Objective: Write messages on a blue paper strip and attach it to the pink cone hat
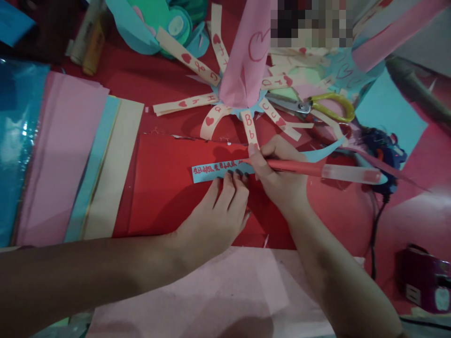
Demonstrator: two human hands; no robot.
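Observation:
A narrow light-blue paper strip with small red handwriting lies on a red sheet. My left hand rests beside the strip, its bent fingertips pressing on the lower edge, holding nothing. My right hand grips a red pen with a clear cap on its back end; the tip touches the strip at the end of the writing. Just beyond the hands stands a pink paper cone with cream strips around its base, lettered and marked with hearts.
Yellow-handled scissors lie right of the cone. Pink sheets, blue and cream sheets are stacked at left. A dark cable and purple box sit at right. Green and blue paper shapes are at the back.

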